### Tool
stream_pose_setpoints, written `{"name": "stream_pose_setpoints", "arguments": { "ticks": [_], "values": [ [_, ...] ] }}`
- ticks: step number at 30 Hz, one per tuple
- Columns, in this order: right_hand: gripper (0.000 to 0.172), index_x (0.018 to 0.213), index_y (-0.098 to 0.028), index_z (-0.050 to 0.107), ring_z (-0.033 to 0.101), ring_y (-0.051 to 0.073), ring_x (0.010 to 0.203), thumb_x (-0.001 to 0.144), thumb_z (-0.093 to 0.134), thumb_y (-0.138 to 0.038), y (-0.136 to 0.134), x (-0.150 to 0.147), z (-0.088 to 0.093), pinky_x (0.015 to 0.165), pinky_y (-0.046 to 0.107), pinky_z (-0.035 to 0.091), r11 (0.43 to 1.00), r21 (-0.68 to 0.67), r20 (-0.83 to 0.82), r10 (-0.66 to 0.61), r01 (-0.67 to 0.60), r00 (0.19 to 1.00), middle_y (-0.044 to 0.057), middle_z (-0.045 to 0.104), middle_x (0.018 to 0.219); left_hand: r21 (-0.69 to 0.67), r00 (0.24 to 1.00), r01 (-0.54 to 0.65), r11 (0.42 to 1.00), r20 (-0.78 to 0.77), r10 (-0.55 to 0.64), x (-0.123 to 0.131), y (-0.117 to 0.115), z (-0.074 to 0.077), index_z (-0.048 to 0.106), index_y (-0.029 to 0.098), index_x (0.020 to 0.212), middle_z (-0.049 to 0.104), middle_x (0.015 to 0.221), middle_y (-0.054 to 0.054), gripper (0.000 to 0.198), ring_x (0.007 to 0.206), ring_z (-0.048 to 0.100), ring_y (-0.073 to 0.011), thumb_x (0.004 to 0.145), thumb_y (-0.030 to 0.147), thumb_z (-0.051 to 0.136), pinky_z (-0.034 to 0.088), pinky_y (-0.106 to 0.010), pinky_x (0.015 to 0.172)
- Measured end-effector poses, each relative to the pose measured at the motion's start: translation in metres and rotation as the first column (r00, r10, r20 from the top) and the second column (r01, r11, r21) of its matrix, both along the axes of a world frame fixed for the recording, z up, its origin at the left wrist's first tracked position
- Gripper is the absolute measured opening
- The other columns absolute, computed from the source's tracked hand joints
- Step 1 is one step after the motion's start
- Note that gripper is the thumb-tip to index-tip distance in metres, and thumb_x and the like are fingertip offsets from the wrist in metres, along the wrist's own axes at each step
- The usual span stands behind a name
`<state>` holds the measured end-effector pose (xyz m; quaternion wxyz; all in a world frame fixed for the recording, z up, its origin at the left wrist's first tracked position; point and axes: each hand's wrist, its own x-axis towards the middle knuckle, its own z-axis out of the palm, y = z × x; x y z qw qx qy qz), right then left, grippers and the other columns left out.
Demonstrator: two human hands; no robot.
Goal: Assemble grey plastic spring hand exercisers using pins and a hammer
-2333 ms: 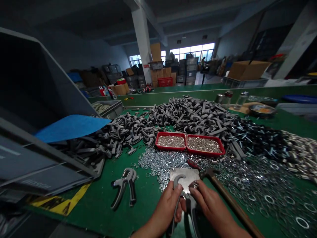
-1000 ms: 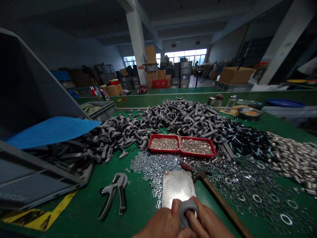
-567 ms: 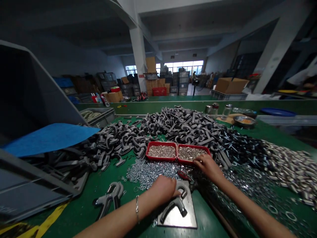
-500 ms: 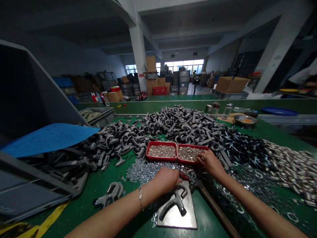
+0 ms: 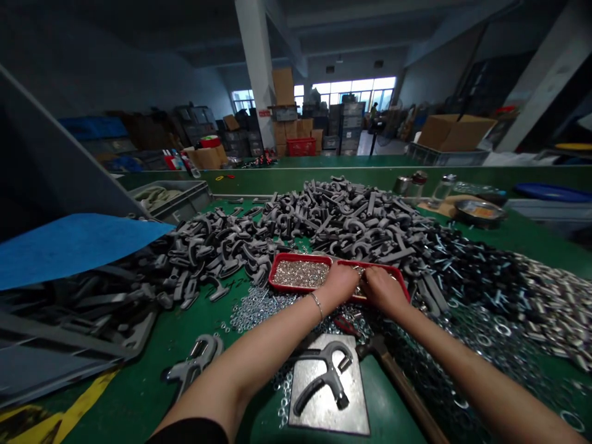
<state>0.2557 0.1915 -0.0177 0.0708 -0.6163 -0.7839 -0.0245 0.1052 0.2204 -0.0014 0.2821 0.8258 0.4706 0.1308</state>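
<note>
My left hand (image 5: 341, 282) and my right hand (image 5: 383, 290) meet over the right-hand red tray (image 5: 403, 285). The fingers of both are bent and pinched close together; whatever small piece they may hold is hidden. Small metal pins lie in this tray, partly covered by my hands. Beside it stands a second red tray (image 5: 272, 271), filled with tiny shiny metal pieces (image 5: 300, 274). Nearer to me, a grey hook-shaped clamp body (image 5: 329, 376) with a short threaded piece in its jaw lies on a steel plate (image 5: 328, 422).
A hammer (image 5: 402, 385) lies right of the plate, near red-handled pliers (image 5: 345, 325). Nuts (image 5: 259, 314) and washers (image 5: 481, 339) are scattered around. Grey clamp parts (image 5: 351, 216) are heaped behind the trays. Black screw parts (image 5: 467, 271) and metal cylinders (image 5: 559, 308) lie right; a grey crate (image 5: 69, 370) stands left.
My left hand has left the clamp body on the plate and moved forward to the right-hand tray. My right hand has stayed at that tray, shifting slightly. The view has tilted down.
</note>
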Motion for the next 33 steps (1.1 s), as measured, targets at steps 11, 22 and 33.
{"name": "stream_pose_setpoints", "arguments": {
  "ticks": [11,22,33],
  "values": [
    [0.010,0.094,-0.016,0.065,0.061,0.023,0.104,0.094,0.059,-0.024,-0.003,0.002,0.007,0.087,0.037,0.049,0.999,0.000,0.041,0.045,-0.045,0.998,0.007,0.068,0.102,0.123,0.991,-0.016,0.992,0.137,-0.001,-0.065,-0.084,0.018,0.067,0.019,0.090,0.071,0.095,-0.002,0.010,0.095,0.065,-0.0171,0.094,0.020,0.057,0.048,-0.026,0.087],
    [0.026,0.115,-0.016,0.062,0.066,0.021,0.095,0.096,0.061,-0.034,-0.001,-0.005,-0.001,0.083,0.041,0.056,0.995,0.059,-0.095,-0.076,0.082,0.993,0.007,0.067,0.112,0.245,0.995,-0.074,0.967,-0.048,0.088,-0.104,-0.157,-0.030,0.063,0.017,0.079,0.064,0.087,-0.003,0.018,0.087,0.060,-0.0193,0.089,0.032,0.067,0.044,-0.028,0.077],
    [0.011,0.097,-0.017,0.064,0.065,0.019,0.090,0.096,0.055,-0.023,-0.019,0.009,0.014,0.084,0.036,0.051,0.993,0.116,-0.395,0.027,0.020,0.918,0.005,0.069,0.095,0.397,0.915,0.376,0.838,-0.302,-0.268,-0.098,-0.154,-0.030,0.065,0.015,0.088,0.067,0.090,-0.007,0.019,0.090,0.061,-0.0232,0.097,0.027,0.054,0.044,-0.038,0.083]
  ]
}}
